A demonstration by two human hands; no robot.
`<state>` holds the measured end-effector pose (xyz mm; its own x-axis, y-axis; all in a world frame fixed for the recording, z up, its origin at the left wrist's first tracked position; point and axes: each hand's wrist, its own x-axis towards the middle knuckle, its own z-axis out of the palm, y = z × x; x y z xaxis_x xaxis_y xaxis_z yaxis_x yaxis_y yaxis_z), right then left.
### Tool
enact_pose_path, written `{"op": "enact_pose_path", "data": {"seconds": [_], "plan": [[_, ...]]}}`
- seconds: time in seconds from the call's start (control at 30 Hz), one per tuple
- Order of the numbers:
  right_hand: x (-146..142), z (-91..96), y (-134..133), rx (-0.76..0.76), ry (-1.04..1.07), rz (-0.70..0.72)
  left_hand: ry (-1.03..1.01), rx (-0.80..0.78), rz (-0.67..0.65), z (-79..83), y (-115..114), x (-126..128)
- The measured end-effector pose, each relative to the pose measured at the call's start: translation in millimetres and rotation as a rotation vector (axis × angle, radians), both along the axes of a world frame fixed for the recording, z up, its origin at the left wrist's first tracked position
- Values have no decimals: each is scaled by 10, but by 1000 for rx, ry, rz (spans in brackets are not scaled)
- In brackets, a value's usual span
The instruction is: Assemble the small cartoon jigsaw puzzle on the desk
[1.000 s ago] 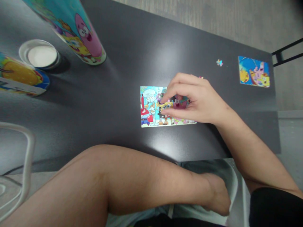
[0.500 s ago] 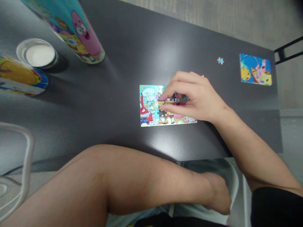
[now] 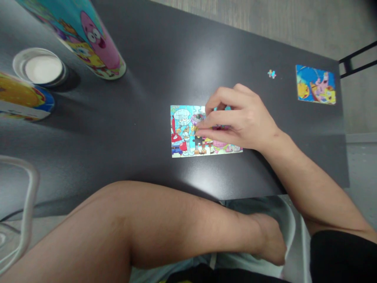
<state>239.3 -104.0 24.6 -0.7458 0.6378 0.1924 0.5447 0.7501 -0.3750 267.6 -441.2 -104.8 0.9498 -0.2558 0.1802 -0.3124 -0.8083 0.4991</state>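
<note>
A small cartoon jigsaw puzzle lies flat near the middle of the dark table. My right hand hovers over its right half, thumb and fingers pinched together on a small puzzle piece above the picture's middle. Just below the fingertips a dark piece-shaped gap shows in the puzzle. My left forearm lies across my lap, and my left hand rests on my shorts with its fingers tucked out of sight.
A loose puzzle piece and a small square assembled puzzle lie at the far right. A tall cartoon-printed tube, a round lid and a second tube on its side are at the left. A black chair frame stands beyond the table.
My right hand has shifted slightly up and left with the pinched piece, and the dark gap in the puzzle now shows below the fingertips. The left arm has stayed still.
</note>
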Motion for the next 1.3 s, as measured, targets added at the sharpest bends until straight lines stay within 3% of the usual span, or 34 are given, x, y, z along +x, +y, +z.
{"op": "enact_pose_path", "data": {"seconds": [0.17,0.27,0.37,0.43,0.5,0.63,0.77,0.87,1.0,1.3], "plan": [[22,75,-19,-53,-9,-18,31,-21,-5,62,58,-21],[62,29,18,114,87,10,37,-10,-34,105,142,-77],[139,-59,145,340,400,-134,8,14,-89,131,243,-183],[242,-97,269,399,546,-251,-12,36,-106,138,304,-268],[403,-106,400,414,550,-325,-20,66,-115,143,355,-348],[825,-74,592,313,323,-491,-17,115,-134,160,438,-462],[1106,-20,614,143,269,-415,5,135,-152,200,520,-510],[1148,35,563,-2,209,-328,14,138,-150,239,566,-529],[1143,91,528,-133,123,-318,10,120,-138,275,593,-542],[1102,21,518,-296,236,-312,6,103,-142,239,560,-508]]}}
